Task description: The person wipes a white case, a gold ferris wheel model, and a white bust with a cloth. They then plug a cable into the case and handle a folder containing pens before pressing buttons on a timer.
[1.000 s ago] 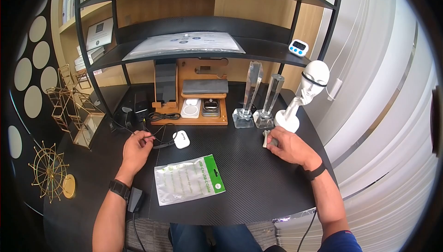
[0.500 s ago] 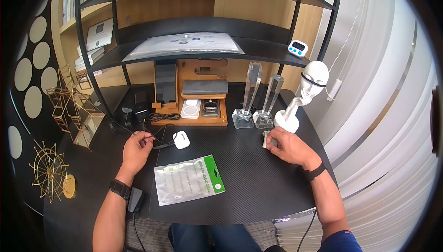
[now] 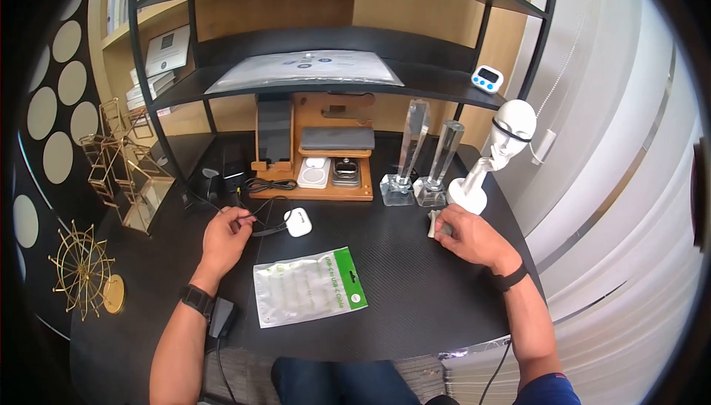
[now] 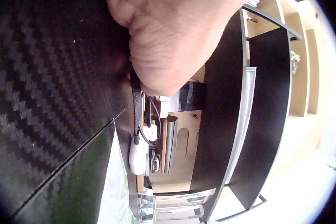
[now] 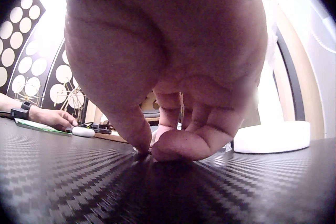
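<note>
My left hand rests on the desk at left, its thumb and fingers pinching a flat black strap. The strap runs to a rounded white earphone case lying on the desk. Close by, a thin black cable loops past the fingertips. On the right side, my right hand is low over the desk, fingers curled round a small pale object. Its narrow whitish end sticks out past the fingertips; the rest is hidden in the hand, and I cannot tell its kind.
Between the hands lies a USB-C cable pouch. Behind stand a wooden charging stand, two crystal trophies and a white head figure. A gold Ferris wheel is at left, a black adapter beside the left wrist.
The head view has shifted slightly, so everything sits a little further right. Both hands keep their places and holds on the desk.
</note>
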`<state>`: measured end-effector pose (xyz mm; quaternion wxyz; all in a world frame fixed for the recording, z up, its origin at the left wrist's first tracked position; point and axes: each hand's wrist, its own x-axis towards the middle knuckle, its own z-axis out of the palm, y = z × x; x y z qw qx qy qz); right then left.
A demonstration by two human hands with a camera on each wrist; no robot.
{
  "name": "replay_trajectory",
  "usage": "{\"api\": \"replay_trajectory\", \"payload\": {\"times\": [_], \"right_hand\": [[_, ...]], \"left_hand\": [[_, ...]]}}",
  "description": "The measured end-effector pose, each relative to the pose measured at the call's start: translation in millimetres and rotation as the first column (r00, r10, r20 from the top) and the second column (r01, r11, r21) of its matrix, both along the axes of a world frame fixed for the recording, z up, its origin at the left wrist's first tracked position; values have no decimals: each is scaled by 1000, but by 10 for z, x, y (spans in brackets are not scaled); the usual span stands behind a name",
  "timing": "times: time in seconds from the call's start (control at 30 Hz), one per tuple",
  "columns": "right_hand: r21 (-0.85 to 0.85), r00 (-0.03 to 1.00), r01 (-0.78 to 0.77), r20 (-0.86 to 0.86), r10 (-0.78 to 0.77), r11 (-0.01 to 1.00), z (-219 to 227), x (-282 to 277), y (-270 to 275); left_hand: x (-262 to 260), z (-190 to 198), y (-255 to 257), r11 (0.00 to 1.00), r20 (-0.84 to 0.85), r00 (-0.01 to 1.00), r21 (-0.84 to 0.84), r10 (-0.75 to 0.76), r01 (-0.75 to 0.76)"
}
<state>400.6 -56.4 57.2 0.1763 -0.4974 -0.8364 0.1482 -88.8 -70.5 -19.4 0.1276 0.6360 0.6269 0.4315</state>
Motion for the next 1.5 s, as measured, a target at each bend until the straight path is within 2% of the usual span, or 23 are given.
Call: {"api": "replay_trajectory", "payload": {"times": [0.07, 0.13, 0.17, 0.2, 0.3, 0.4, 0.5, 1.0, 1.27, 1.5], "right_hand": [[71, 998, -56, -2, 56, 996, -81, 51, 56], [91, 998, -61, 15, 59, 994, -104, 62, 70], [79, 998, -64, 6, 64, 995, -95, 56, 72], [66, 998, -67, -2, 68, 996, -72, 38, 59], [36, 1000, -8, -20, 9, 999, -45, -26, 34], [-10, 999, 27, -26, -27, 1000, -1, -78, 1], [7, 999, 36, -22, -36, 999, 0, -106, -11], [5, 996, 64, -58, -64, 998, -47, -98, 1], [14, 999, 26, -35, -25, 1000, 13, -114, -13], [43, 998, -58, -37, 60, 997, -15, -49, 24]], "left_hand": [[-46, -106, 47, 997, 62, 997, 54, -50, 47], [-38, -70, 18, 996, -10, 999, 77, -46, 47], [-53, -121, 41, 995, 12, 998, 80, -56, 55], [-21, -55, 7, 997, -55, 998, 67, -26, 29], [-30, -73, 40, 996, -97, 995, 89, -8, 17], [-4, -54, 34, 999, -20, 1000, 34, -4, 4], [19, 2, 7, 1000, -65, 998, 13, 11, -10], [40, 4, -5, 999, -70, 998, 35, 0, 3], [42, 32, -35, 1000, -35, 999, -1, -1, 1], [2, -45, 3, 998, -57, 998, 66, 9, -5]]}}
